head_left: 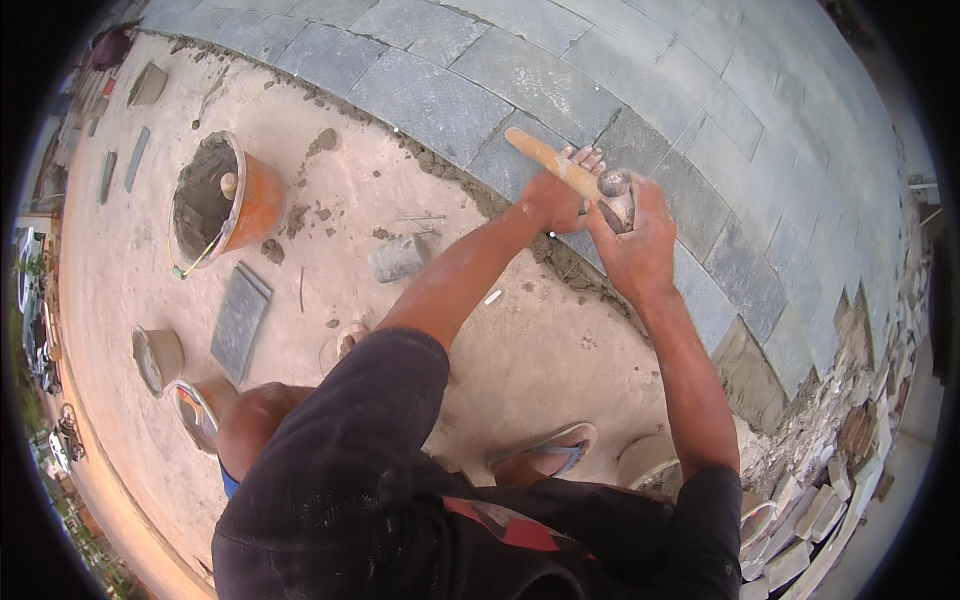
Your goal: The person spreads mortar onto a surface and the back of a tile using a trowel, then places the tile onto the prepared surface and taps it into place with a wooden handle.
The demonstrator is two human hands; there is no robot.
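Both my hands are over the edge row of a floor of grey stone tiles [430, 105]. My right hand [640, 235] is closed around the head end of a hammer [548, 157], whose rounded grey face shows by my fingers. Its light wooden handle slants up and left, passing over my left hand [553, 200]. That hand lies low over the tile, fingers stretched out beyond the handle; its palm is partly hidden. Wet mortar [570, 270] runs along the tile edge beneath my wrists.
Left stands an orange bucket [258, 205] with mortar inside. Loose tiles [238, 315], a grey block [398, 259] and smaller buckets [160, 360] are on the sandy ground. Broken stone pieces [790, 565] are piled at lower right. My sandalled foot [545, 455] is below the tile edge.
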